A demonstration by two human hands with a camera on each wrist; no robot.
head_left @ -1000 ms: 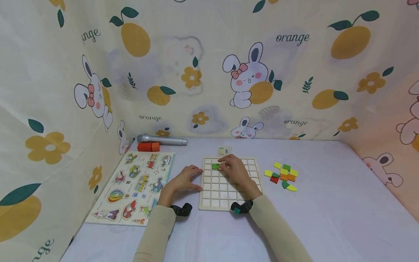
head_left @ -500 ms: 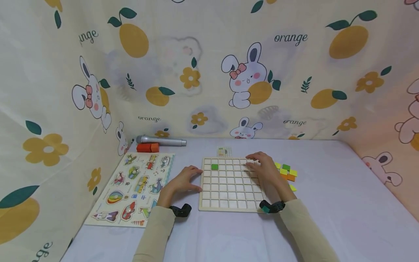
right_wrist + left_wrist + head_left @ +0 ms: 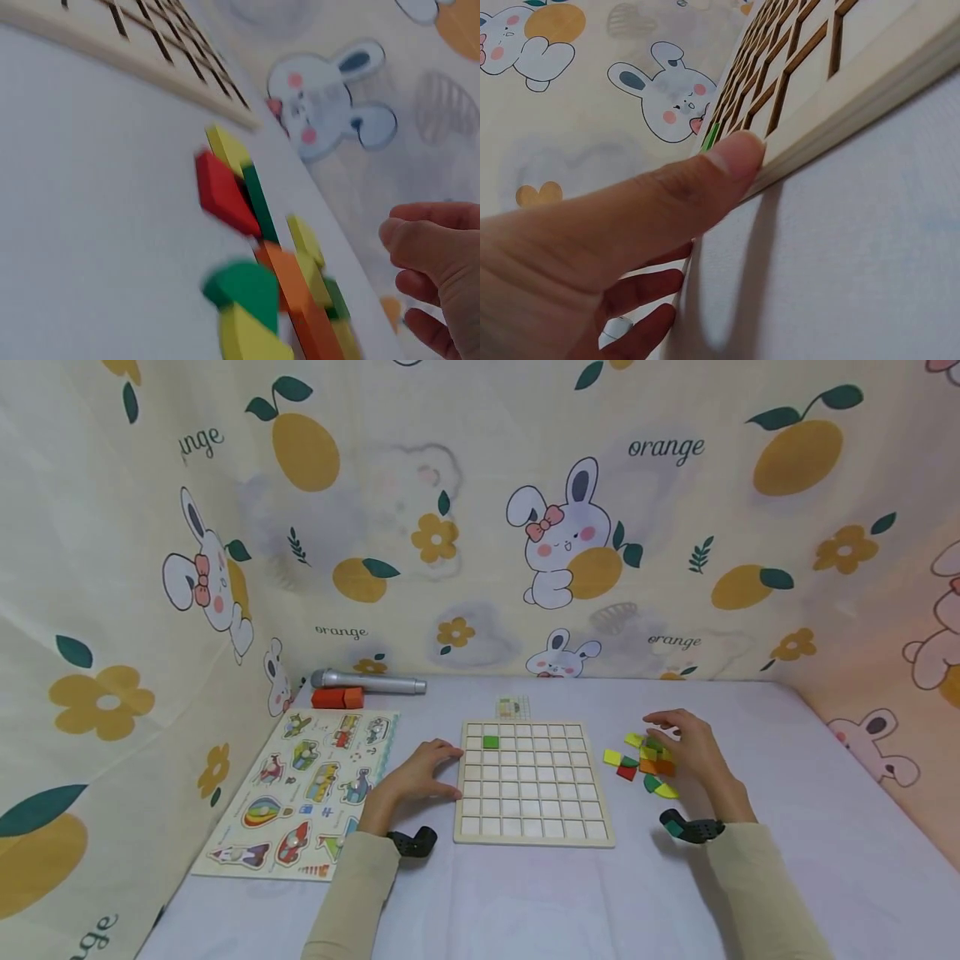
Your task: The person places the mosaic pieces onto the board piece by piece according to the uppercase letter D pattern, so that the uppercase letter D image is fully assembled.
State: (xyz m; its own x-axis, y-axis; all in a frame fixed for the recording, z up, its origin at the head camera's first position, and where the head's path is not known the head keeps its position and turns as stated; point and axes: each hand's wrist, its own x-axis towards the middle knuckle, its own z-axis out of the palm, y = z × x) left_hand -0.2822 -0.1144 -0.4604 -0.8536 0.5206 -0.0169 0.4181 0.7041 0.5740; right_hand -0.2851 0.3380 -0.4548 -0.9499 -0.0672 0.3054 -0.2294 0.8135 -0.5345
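A wooden grid board (image 3: 534, 841) with white cells lies in the middle of the table. One green square tile (image 3: 491, 742) sits in a cell near its upper left corner. Against the board's left edge rests my left hand (image 3: 412, 774), thumb and fingers spread; in the left wrist view the thumb (image 3: 735, 156) touches the rim. My right hand (image 3: 696, 756) hovers over the right part of a loose group of coloured pieces, with nothing seen between its fingers. Among them are a yellow tile (image 3: 612, 758), a red piece (image 3: 626, 772) and a green curved piece (image 3: 244, 285).
A small patterned card (image 3: 513, 707) lies behind the board. To the left are a picture puzzle board (image 3: 300, 789), red-orange blocks (image 3: 337, 697) and a silver microphone (image 3: 375, 682). Printed cloth walls (image 3: 480, 527) enclose the table at the back and sides.
My right hand has left the green tile on the board and moved right, over the coloured pieces. My left hand has stayed at the board's left edge.
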